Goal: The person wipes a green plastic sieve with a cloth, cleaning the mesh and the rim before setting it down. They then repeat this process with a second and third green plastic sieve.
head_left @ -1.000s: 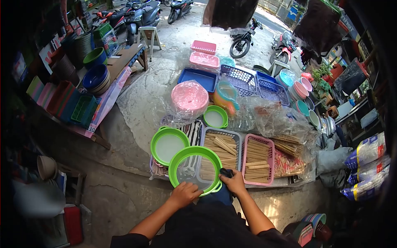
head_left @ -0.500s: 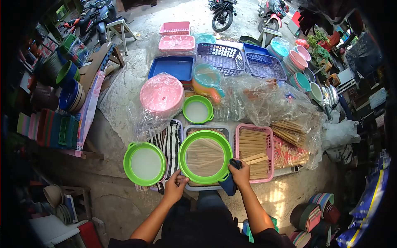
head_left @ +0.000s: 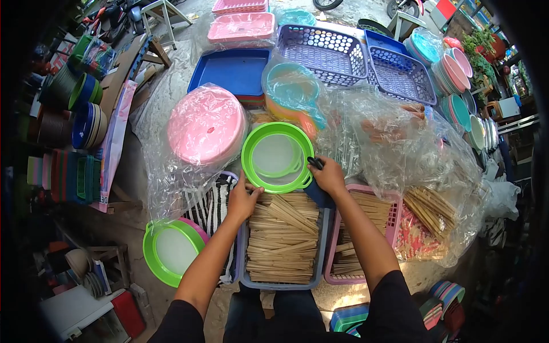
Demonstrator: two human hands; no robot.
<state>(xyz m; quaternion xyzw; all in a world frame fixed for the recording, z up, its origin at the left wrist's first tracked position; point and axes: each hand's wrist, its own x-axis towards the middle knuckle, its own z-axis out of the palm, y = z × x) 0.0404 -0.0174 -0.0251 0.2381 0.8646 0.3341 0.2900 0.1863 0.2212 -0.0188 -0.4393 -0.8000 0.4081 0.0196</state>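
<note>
A round green plastic sieve point(head_left: 247, 157) with fine pale mesh is held level between my two hands. My left hand point(head_left: 245, 197) pinches its near left rim, thumb and fingers pressed together. At the right rim, my right hand point(head_left: 329, 176) is closed, with a black-handled item point(head_left: 315, 164) and a dark blue cloth point(head_left: 320, 195) in it too; what the black item is, I cannot tell. Through the mesh, the outline of another green sieve shows. Below, a grey basket point(head_left: 242, 251) holds many flat wooden sticks point(head_left: 283, 243).
A green sieve point(head_left: 177, 251) sits at left by striped cloth point(head_left: 214, 206). At right is a pink basket point(head_left: 394, 228) of sticks. Beyond are a plastic-wrapped pink basin point(head_left: 206, 126), a blue tray point(head_left: 231, 71) and purple baskets point(head_left: 323, 54). A bench point(head_left: 120, 108) stands left.
Both hands have carried the sieve forward, away from my body, off the stick basket and over the sieve behind it. My view has shifted forward and down.
</note>
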